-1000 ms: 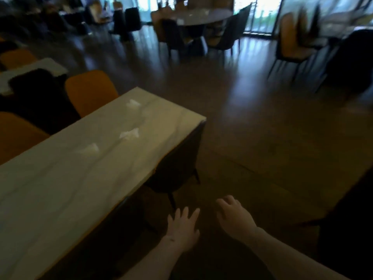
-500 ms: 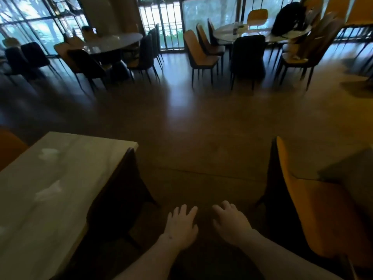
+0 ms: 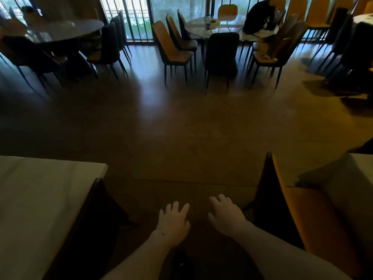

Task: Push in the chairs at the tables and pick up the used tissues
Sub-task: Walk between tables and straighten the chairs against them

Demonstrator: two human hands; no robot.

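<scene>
A dim dining hall spreads out under the head camera, its dark, glossy floor (image 3: pixel 181 126) lying wide and bare between the near furniture and the far windows. At near left a pale, smooth counter (image 3: pixel 40 199) ends in a square corner, with a dark chair (image 3: pixel 94 215) tucked tight against its edge. At near right an orange-seated chair (image 3: pixel 298 215) with a dark back stands pulled out beside another pale counter (image 3: pixel 361 178). Between them runs a narrow aisle, where the left hand (image 3: pixel 173 223) hovers palm down with fingers spread, holding nothing; the right hand (image 3: pixel 226 215) hovers loosely curled, also empty. Far off, thin-legged chairs ring a round counter (image 3: pixel 201 29). No tissues or readable writing show.
</scene>
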